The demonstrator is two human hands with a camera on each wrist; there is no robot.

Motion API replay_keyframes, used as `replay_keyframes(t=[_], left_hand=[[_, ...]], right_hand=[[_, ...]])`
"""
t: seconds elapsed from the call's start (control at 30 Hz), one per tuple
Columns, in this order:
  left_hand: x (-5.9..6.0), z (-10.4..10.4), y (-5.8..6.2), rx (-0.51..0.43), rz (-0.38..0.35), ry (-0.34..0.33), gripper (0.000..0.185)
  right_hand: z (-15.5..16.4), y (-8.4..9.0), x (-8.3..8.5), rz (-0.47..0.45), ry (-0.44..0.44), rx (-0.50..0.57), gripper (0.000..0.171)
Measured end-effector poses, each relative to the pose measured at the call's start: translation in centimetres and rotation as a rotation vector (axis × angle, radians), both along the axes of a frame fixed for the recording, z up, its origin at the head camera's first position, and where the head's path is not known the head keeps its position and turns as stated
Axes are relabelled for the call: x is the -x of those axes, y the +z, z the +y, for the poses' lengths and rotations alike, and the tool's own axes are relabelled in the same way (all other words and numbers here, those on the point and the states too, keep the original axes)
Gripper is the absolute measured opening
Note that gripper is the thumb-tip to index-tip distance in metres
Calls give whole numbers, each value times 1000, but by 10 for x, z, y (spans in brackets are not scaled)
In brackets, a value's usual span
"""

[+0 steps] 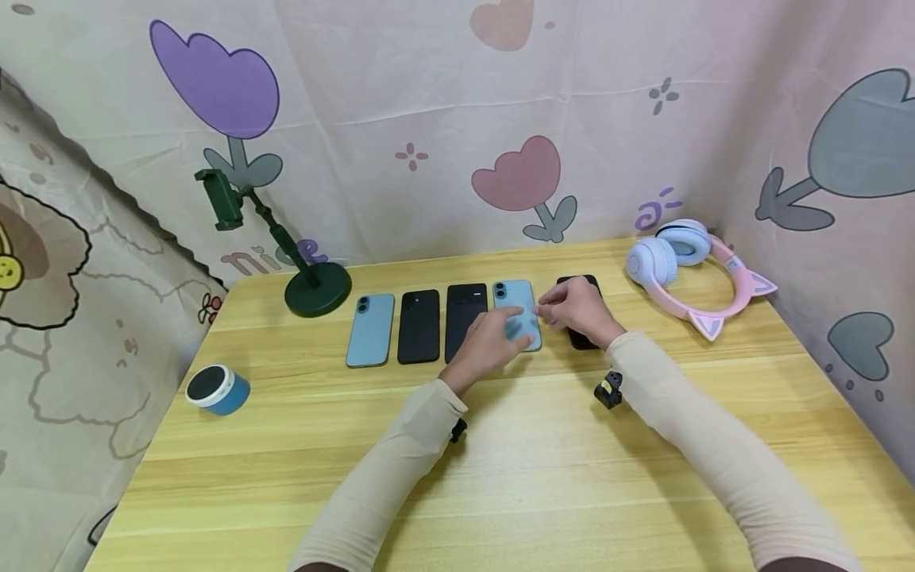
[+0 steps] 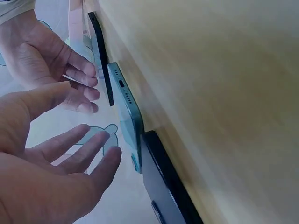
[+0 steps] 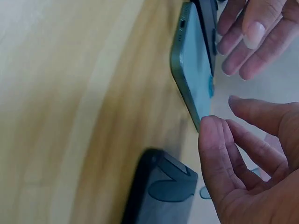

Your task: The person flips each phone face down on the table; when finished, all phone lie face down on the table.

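Observation:
Phones lie in a row on the wooden table. My left hand (image 1: 489,340) hovers with spread fingers between a dark phone (image 1: 463,311) and a light blue phone (image 1: 516,292), holding nothing. My right hand (image 1: 577,308) is over a black phone (image 1: 584,342) at the row's right end, partly hiding it. Its fingers are loosely bent, the tips close to the light blue phone's right edge, with nothing between thumb and fingers in the right wrist view. Farther left lie another black phone (image 1: 418,327) and a second light blue phone (image 1: 370,330), both away from the hands.
Pink and lilac cat-ear headphones (image 1: 736,298) sit at the back right. A dark green phone stand (image 1: 318,290) rises at the back left. Near the left edge is a small blue and white round device (image 1: 218,389). Patterned curtains (image 1: 372,143) border the table (image 1: 543,477).

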State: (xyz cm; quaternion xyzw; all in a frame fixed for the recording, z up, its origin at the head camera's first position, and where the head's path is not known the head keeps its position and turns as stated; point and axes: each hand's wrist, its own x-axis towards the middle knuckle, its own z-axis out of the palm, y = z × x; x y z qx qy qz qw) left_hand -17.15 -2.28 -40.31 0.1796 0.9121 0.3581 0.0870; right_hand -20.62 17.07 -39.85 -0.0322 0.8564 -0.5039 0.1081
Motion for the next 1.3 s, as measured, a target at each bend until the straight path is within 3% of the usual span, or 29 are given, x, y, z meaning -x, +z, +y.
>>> replay_keyframes(t=[0.2, 0.47, 0.83, 1.03, 1.17, 1.3], left_hand=[[2, 8, 2, -59, -12, 11, 49], [7, 27, -3, -93, -53, 72, 43], [8, 58, -10, 51, 12, 108, 38], [9, 69, -17, 151, 120, 73, 22], [10, 75, -20, 226, 155, 58, 45], [9, 83, -21, 286, 143, 70, 45]], right_hand=[[13, 7, 0, 37, 3, -74, 29], [39, 10, -1, 45, -51, -157, 35], [67, 4, -4, 127, -80, -352, 46], [75, 2, -6, 124, -90, -399, 50], [78, 0, -8, 102, -78, -408, 50], [81, -2, -8, 91, -70, -402, 48]])
